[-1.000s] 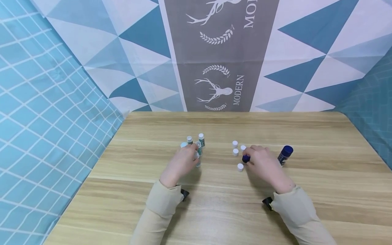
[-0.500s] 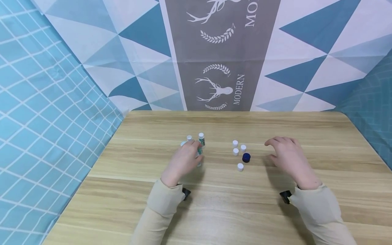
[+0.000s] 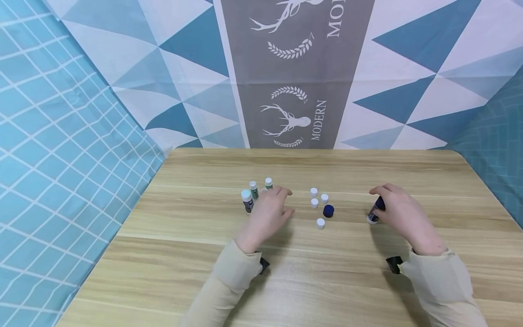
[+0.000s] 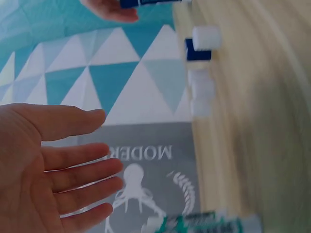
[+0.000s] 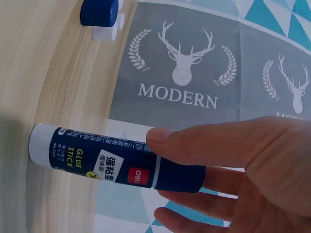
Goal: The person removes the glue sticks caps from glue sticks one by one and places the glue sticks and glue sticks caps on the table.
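Observation:
My right hand (image 3: 402, 213) holds a navy glue stick (image 5: 109, 158) near its blue-capped upper end, the thumb across the front and fingers behind. The stick stands upright with its white base at the table. My left hand (image 3: 267, 213) is over the tabletop with its fingers loosely extended and nothing between them. Beside and partly behind it stand small green-labelled tubes with white tops (image 3: 254, 190) and a navy tube with a pale top (image 3: 247, 201). Some of these tubes are hidden by the hand. Between the hands lie a dark blue cap (image 3: 328, 211) and several white caps (image 3: 320, 223).
The wooden table (image 3: 286, 281) reaches back to a patterned cloth wall (image 3: 294, 113) with triangles and deer prints. A blue gridded cloth (image 3: 73, 181) hangs along the left side.
The right hand has let go of the dark blue cap and moved right to grip the glue stick. My left hand has shifted rightward off the tubes, uncovering the navy one.

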Motion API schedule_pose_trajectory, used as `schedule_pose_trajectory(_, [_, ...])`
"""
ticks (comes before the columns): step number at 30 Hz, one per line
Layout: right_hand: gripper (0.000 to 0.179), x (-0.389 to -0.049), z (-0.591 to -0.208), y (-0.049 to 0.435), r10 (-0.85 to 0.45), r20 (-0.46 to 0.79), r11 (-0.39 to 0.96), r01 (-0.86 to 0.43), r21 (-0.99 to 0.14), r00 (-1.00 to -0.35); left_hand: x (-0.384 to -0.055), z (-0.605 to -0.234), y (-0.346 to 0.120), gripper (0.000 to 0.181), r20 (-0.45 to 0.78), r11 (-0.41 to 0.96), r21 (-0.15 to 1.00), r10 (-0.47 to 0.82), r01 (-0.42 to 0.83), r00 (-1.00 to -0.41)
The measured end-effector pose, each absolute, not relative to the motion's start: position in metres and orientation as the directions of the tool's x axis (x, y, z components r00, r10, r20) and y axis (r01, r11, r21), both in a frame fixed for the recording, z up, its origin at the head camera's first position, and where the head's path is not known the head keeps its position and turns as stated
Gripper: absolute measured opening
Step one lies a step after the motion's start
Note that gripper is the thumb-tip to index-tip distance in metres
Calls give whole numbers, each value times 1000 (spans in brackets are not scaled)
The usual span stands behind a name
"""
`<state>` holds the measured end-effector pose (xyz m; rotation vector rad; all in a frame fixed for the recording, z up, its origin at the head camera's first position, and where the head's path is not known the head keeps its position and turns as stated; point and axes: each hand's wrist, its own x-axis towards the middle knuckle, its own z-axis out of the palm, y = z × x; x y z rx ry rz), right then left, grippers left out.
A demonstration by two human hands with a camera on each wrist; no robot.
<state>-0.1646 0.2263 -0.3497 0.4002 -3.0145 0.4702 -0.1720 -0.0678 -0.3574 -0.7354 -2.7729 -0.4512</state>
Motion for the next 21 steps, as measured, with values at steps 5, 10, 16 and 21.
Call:
schedule_pose_trajectory(5, [42, -164, -351, 229, -232, 94, 921, -250, -298, -968, -174, -363, -52, 43, 245, 818, 268, 454, 509, -857])
schedule_pose_trajectory(10, [41, -164, -353, 230, -233, 107, 917, -255, -306, -967, -176, -371, -39, 43, 228, 817, 262, 464, 513, -856])
schedule_pose_trajectory(16, [42, -164, -356, 232, -233, 113, 914, -257, -312, -966, -173, -380, -25, 44, 199, 779, 292, 518, 555, -832])
schedule_pose_trajectory(21, [41, -164, -357, 232, -234, 121, 917, -260, -301, -965, -171, -383, -16, 49, 185, 768, 300, 536, 566, -824])
